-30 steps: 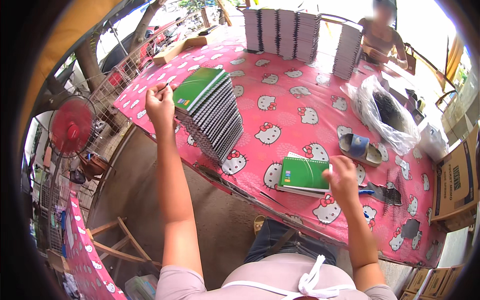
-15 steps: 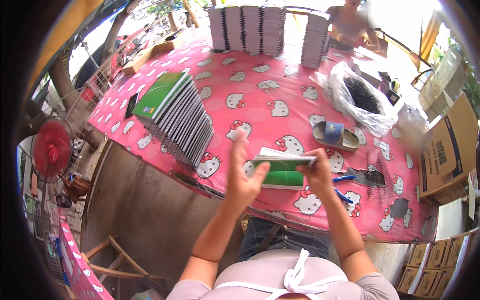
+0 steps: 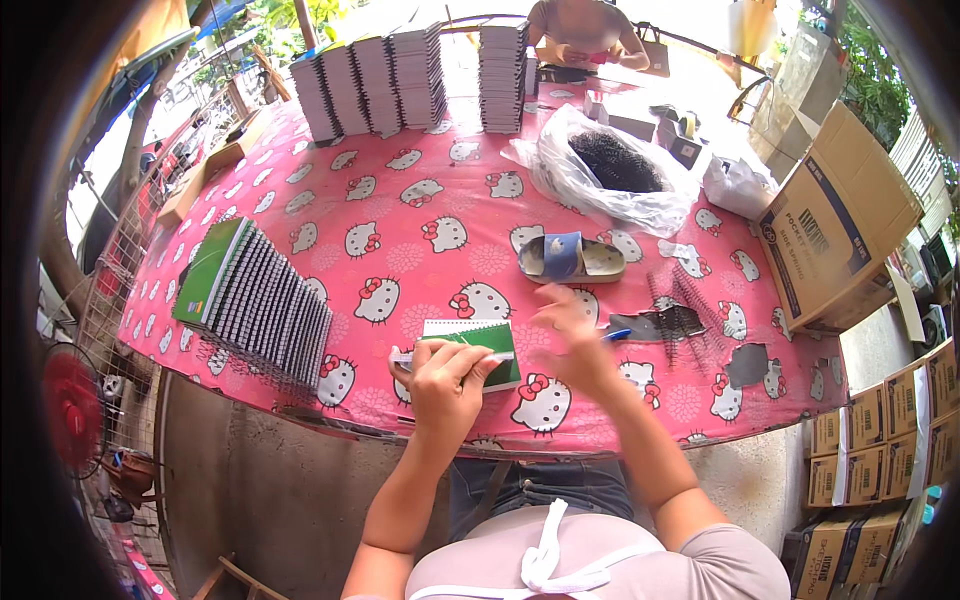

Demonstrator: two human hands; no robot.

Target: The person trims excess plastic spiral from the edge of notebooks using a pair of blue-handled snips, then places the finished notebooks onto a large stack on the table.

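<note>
My left hand (image 3: 447,377) grips a green-covered notebook (image 3: 468,345) by its near edge, close to the front of a table with a pink cartoon-cat cloth (image 3: 400,215). My right hand (image 3: 570,335) hovers blurred just right of the notebook, fingers spread, holding nothing that I can make out. A blue pen (image 3: 617,336) lies right beside it. A loose heap of black spiral coils (image 3: 675,310) lies further right. A slanted row of spiral-bound notebooks (image 3: 255,300) with a green cover on top lies to my left.
A slipper (image 3: 570,260) lies mid-table. A clear bag of black coils (image 3: 615,165) sits behind it. Tall notebook stacks (image 3: 400,80) line the far edge, where another person (image 3: 585,30) works. Cardboard boxes (image 3: 835,220) stand at right, a red fan (image 3: 72,410) at left.
My left hand came off the slanted notebook row and now holds the green notebook near the table's front. My right hand let go of it and moved right.
</note>
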